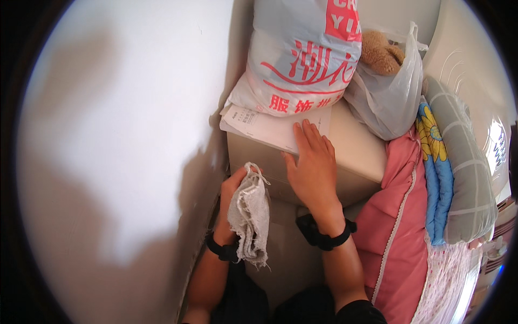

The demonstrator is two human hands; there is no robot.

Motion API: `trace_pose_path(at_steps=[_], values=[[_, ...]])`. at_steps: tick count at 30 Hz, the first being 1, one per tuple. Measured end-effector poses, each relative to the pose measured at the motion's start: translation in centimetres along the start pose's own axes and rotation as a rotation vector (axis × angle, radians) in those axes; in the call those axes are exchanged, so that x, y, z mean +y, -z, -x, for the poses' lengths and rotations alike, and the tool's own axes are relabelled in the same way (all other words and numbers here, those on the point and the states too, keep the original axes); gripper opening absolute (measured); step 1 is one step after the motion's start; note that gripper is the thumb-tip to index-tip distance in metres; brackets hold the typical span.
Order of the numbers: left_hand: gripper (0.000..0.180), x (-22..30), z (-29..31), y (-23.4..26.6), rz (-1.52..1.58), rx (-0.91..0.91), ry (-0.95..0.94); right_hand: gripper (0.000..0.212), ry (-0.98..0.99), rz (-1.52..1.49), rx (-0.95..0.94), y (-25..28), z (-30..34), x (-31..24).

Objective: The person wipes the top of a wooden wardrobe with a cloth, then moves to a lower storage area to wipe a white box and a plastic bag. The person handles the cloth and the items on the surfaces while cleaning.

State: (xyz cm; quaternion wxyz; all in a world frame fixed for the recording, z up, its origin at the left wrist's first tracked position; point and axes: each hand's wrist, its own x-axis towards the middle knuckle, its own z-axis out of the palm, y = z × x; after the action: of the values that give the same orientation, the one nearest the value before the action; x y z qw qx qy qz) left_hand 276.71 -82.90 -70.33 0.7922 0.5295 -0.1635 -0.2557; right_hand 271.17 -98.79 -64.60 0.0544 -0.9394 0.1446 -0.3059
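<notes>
Cloth [249,216]: grey, folded, hanging in front of the beige cabinet [356,132], near the white wall [124,135]. Left hand [229,188] is closed around its upper part from behind; most fingers are hidden, so how tightly I cannot tell. Good handling here, I judge, means gathering the folds in one bunch, with the loose threads (edges badly frayed) away from the cabinet's edge. Right hand [314,170]: fingers stretched out and slightly apart, resting on the white papers [264,131], gripping nothing. Pressure there should be light and even: the printed bag [305,54] sits on those papers, and a hard push could shift both.

Counts, left to right: one wall; two hands, each with a black wristband [335,238]; one cloth; papers overlapping, number unclear; one cabinet; one printed bag; one plain bag [383,102] holding a brown plush toy [380,52]; one pink quilt [394,216]; one blue flowered quilt [434,167]; one grey checked roll [465,167].
</notes>
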Motion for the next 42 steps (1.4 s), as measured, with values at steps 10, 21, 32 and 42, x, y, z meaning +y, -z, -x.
trace_pose_path(at_steps=[10,21,32,42], values=[[0.012,0.7,1.0,0.2,-0.178,0.000,-0.114,0.093,-0.209,-0.611,0.466,10.2,-11.5,3.1],[0.015,0.6,0.9,-0.6,-0.214,-0.044,-0.130,0.054,-0.326,-0.683,0.241,4.0,-17.7,5.6],[0.058,2.4,0.2,-1.9,-0.053,-0.025,-0.188,0.030,-0.212,-1.034,0.501,3.8,-9.8,5.4],[0.073,3.5,1.7,-1.9,-0.029,-0.139,-0.183,0.025,-0.645,-0.690,0.939,9.4,3.5,0.9]])
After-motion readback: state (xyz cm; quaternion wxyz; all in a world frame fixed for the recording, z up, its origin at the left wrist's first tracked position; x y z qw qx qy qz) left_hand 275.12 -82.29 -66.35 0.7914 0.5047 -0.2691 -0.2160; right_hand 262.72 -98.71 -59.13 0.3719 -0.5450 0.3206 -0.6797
